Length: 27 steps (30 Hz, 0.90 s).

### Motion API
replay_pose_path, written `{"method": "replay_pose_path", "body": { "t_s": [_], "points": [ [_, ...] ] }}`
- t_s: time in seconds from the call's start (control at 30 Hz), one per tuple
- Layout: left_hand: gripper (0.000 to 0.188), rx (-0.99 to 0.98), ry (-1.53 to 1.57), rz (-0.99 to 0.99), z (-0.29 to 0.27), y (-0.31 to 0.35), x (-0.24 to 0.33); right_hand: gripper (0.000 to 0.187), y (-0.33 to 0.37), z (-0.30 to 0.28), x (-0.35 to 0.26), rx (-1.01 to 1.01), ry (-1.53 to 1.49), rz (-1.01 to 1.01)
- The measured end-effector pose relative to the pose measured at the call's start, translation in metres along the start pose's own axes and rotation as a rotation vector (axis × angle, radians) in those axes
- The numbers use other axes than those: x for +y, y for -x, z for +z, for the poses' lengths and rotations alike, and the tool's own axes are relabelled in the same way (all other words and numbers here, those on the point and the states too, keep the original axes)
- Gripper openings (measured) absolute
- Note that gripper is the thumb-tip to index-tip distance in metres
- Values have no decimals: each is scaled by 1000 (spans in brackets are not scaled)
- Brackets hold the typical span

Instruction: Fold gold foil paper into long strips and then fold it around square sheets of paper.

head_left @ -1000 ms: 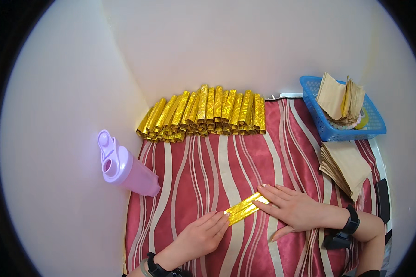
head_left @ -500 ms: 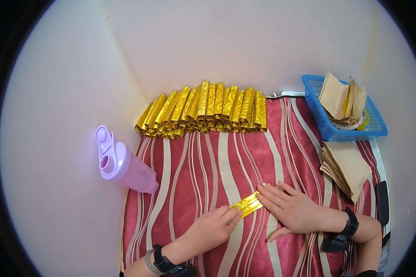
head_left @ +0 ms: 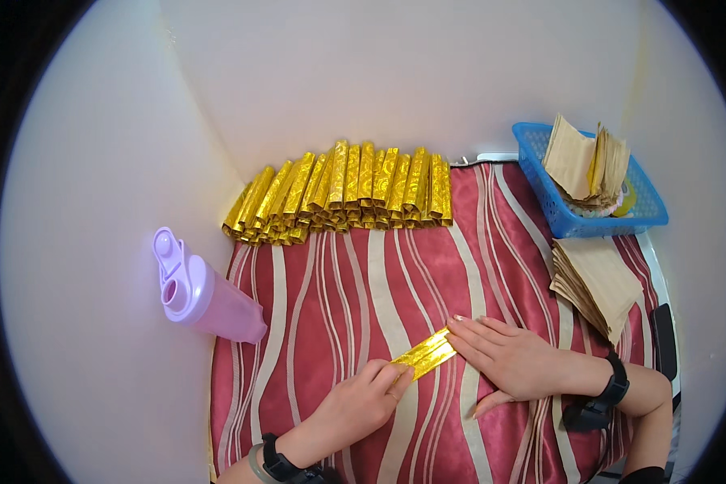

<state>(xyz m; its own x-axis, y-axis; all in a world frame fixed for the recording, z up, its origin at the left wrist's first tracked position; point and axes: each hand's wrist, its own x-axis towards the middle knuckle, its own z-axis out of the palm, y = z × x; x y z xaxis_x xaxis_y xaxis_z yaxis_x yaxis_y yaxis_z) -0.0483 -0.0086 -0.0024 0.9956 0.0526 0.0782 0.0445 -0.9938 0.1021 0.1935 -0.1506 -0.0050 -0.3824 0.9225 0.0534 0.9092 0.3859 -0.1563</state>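
A folded strip of shiny gold paper [head_left: 427, 353] lies slanted on the striped cloth between my hands, with creases along its length. My left hand [head_left: 369, 395] is closed on its lower left end, fingers bent and thumb against the paper. Over the strip's upper right end rests my right hand [head_left: 518, 361], flat with its fingers stretched out and the thumb spread away. That end of the strip is hidden under the right fingertips. Farther off, several folded gold paper tubes [head_left: 347, 189] are stacked in a pile along the back of the cloth.
A purple shaker bottle [head_left: 218, 306] lies tilted at the left. At the far right a blue plastic basket [head_left: 569, 222] holds brown paper sheets [head_left: 574, 161]. Beside it a stack of brown paper [head_left: 609, 282] rests on the red striped cloth [head_left: 323, 339]. A black flat object [head_left: 664, 343] lies at the right edge.
My left hand has slid a little down and left along the gold strip, so more of it shows between my hands. The whole view has shifted slightly.
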Motion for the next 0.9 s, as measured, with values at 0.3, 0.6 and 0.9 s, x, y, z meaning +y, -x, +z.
{"method": "replay_pose_path", "body": {
  "t_s": [0.3, 0.6, 0.9],
  "points": [
    [39, 23, 34, 22, 3, 0, 3, 104, -9, 14, -23, 73, -106, -38],
    [42, 23, 33, 22, 1, 0, 0, 99, 14, -9, 4, -89, -60, 7],
    [42, 30, 73, 26, 4, 2, -4, 19, 5, -21, 17, 244, -543, 372]
  ]
}}
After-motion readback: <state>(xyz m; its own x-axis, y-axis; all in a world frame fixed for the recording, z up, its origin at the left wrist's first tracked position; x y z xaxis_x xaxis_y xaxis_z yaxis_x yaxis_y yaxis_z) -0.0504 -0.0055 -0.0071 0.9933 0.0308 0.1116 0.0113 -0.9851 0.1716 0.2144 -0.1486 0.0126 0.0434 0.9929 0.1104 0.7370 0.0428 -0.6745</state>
